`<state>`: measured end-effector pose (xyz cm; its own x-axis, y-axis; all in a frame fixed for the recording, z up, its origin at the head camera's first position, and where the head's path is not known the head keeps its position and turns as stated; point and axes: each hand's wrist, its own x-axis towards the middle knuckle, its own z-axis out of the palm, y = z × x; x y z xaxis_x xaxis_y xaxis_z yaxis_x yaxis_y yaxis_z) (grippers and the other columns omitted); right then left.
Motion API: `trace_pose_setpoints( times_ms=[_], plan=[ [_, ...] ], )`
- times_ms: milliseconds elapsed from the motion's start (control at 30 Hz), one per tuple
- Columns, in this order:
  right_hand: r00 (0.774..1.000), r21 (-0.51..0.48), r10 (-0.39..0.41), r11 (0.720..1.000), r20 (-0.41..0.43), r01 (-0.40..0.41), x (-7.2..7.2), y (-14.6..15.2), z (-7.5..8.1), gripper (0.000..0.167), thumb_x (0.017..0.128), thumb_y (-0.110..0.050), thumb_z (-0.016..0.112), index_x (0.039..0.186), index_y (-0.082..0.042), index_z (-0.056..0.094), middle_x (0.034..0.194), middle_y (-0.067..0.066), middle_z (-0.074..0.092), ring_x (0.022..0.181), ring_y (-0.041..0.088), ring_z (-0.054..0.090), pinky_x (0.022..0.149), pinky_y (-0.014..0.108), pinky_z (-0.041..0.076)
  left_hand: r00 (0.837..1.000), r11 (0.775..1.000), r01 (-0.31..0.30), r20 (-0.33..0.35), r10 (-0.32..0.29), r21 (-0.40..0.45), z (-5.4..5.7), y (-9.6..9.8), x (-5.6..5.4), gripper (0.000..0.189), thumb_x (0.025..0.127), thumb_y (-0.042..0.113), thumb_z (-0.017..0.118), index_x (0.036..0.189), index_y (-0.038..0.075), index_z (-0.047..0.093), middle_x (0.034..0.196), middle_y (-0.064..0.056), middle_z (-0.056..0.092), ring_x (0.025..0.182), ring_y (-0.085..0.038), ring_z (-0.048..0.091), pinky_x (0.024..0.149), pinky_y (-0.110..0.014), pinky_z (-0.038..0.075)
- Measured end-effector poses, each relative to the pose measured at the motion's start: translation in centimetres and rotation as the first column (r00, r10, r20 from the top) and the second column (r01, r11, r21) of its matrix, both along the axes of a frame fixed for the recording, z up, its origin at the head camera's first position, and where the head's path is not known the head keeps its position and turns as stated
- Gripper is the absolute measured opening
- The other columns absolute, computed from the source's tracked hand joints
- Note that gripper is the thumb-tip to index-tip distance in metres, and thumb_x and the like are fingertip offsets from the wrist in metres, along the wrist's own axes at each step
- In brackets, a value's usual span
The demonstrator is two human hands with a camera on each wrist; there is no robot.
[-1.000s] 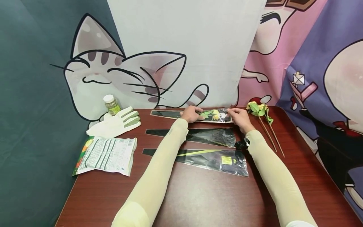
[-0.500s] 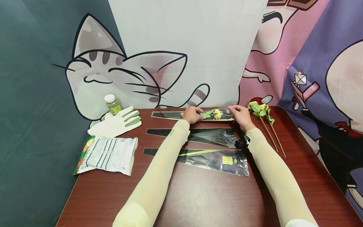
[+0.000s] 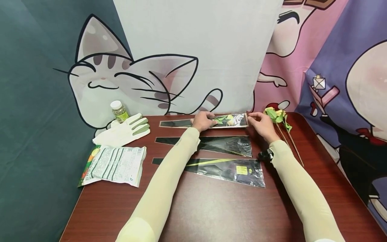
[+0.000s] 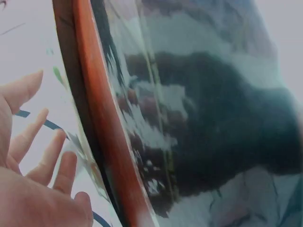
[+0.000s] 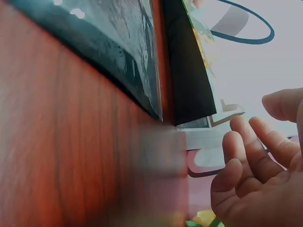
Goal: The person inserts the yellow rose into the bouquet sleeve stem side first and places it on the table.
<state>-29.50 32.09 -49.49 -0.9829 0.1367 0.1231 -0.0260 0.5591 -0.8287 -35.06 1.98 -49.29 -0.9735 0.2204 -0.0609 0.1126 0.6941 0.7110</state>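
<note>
A tapered clear-and-black flower sleeve (image 3: 242,120) lies along the table's far edge with a yellow rose (image 3: 230,120) inside, its green leaves pointing left. My left hand (image 3: 202,121) rests over the sleeve beside the leaves, thumb and fingers spread apart in the left wrist view. At the sleeve's wide right end is my right hand (image 3: 263,127), thumb apart from loosely bent fingers. In the right wrist view, the fingertips (image 5: 239,125) are right by the sleeve's end corner, with no object visible between them and the thumb.
Two more flower sleeves, a middle one (image 3: 232,144) and a front one (image 3: 223,171) with a yellow label, lie nearer. More yellow roses (image 3: 276,114) lie at right. White gloves (image 3: 121,132), a lidded jar (image 3: 119,111) and a printed bag (image 3: 116,164) occupy the left side.
The right hand has let go of the sleeve's wide end and drawn back to the right. The left hand stays in place over the sleeve.
</note>
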Motion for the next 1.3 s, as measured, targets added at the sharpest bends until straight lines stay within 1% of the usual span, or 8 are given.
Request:
trace_pose_setpoints(
  times_ms=[167, 267, 367, 600, 767, 933, 1167, 1300],
  plan=[
    [0.999, 0.082, 0.040, 0.996, -0.019, -0.038, 1.4, 0.5, 0.5, 0.039, 0.104, -0.037, 0.069, 0.127, -0.007, 0.074, 0.123, 0.018, 0.072, 0.095, 0.015, 0.057, 0.077, 0.023, 0.045, 0.998, 0.999, -0.036, -0.055, 0.037, 0.012, 0.5, -0.3, 0.9, 0.035, 0.094, 0.043, 0.081, 0.125, 0.025, 0.077, 0.126, 0.005, 0.076, 0.123, -0.023, 0.066, 0.124, -0.060, 0.033],
    [0.999, 0.101, 0.042, 0.994, -0.030, -0.039, 2.3, 0.7, 0.7, 0.037, 0.104, -0.036, 0.069, 0.125, -0.006, 0.075, 0.125, 0.018, 0.073, 0.098, 0.015, 0.058, 0.078, 0.022, 0.044, 0.996, 0.999, -0.037, -0.077, 0.040, 0.033, 0.6, -0.5, 1.7, 0.032, 0.094, 0.040, 0.081, 0.120, 0.022, 0.078, 0.119, 0.002, 0.077, 0.111, -0.021, 0.069, 0.109, -0.046, 0.052],
    [0.998, 0.115, 0.037, 0.993, -0.043, -0.032, 3.1, 0.9, 0.8, 0.036, 0.103, -0.035, 0.070, 0.123, -0.005, 0.075, 0.126, 0.019, 0.073, 0.100, 0.014, 0.058, 0.080, 0.022, 0.044, 0.997, 0.997, -0.015, -0.080, 0.021, 0.079, 0.7, -0.5, 2.7, 0.028, 0.094, 0.036, 0.082, 0.115, 0.018, 0.080, 0.112, 0.000, 0.078, 0.103, -0.021, 0.071, 0.093, -0.039, 0.059],
    [0.995, 0.127, 0.104, 0.986, 0.011, -0.104, 4.2, 0.9, 0.7, 0.034, 0.103, -0.034, 0.071, 0.124, -0.008, 0.076, 0.126, 0.017, 0.074, 0.104, 0.013, 0.061, 0.085, 0.022, 0.046, 0.996, 0.989, 0.087, -0.041, -0.083, 0.120, 0.4, 0.0, 5.2, 0.029, 0.091, 0.036, 0.085, 0.115, 0.018, 0.081, 0.103, 0.002, 0.076, 0.095, -0.015, 0.070, 0.085, -0.034, 0.060],
    [0.975, 0.194, 0.213, 0.956, 0.067, -0.222, 4.4, 0.6, 0.8, 0.033, 0.103, -0.035, 0.071, 0.126, -0.011, 0.076, 0.129, 0.017, 0.074, 0.111, 0.028, 0.065, 0.094, 0.038, 0.049, 0.993, 0.990, 0.122, -0.011, -0.121, 0.070, 0.0, 0.5, 6.3, 0.026, 0.091, 0.038, 0.085, 0.111, 0.022, 0.081, 0.096, 0.005, 0.075, 0.085, -0.012, 0.068, 0.080, -0.030, 0.058],
    [0.947, 0.242, 0.291, 0.917, 0.132, -0.316, 4.2, 0.3, 0.9, 0.038, 0.103, -0.034, 0.072, 0.132, -0.010, 0.072, 0.133, 0.017, 0.072, 0.118, 0.034, 0.067, 0.101, 0.051, 0.052, 0.989, 0.989, 0.145, 0.034, -0.147, 0.041, -0.4, 0.9, 6.7, 0.025, 0.090, 0.038, 0.086, 0.109, 0.023, 0.082, 0.096, 0.007, 0.077, 0.087, -0.011, 0.069, 0.082, -0.029, 0.059],
    [0.907, 0.255, 0.373, 0.874, 0.195, -0.414, 4.4, -0.1, 0.5, 0.044, 0.100, -0.029, 0.076, 0.137, -0.007, 0.069, 0.134, 0.022, 0.070, 0.125, 0.040, 0.063, 0.108, 0.061, 0.049, 0.975, 0.977, 0.212, 0.058, -0.213, 0.021, -0.4, 0.8, 6.8, 0.034, 0.087, 0.034, 0.090, 0.117, 0.021, 0.081, 0.114, 0.002, 0.080, 0.106, -0.013, 0.072, 0.092, -0.030, 0.060],
    [0.893, 0.244, 0.390, 0.865, 0.226, -0.439, 4.7, -0.2, 0.0, 0.047, 0.099, -0.031, 0.077, 0.139, -0.009, 0.068, 0.135, 0.023, 0.068, 0.125, 0.041, 0.062, 0.107, 0.062, 0.049, 0.967, 0.967, 0.249, 0.070, -0.245, -0.056, -0.7, 1.0, 7.3, 0.038, 0.084, 0.033, 0.092, 0.120, 0.025, 0.081, 0.116, 0.003, 0.080, 0.107, -0.013, 0.072, 0.092, -0.031, 0.060]
  ],
)
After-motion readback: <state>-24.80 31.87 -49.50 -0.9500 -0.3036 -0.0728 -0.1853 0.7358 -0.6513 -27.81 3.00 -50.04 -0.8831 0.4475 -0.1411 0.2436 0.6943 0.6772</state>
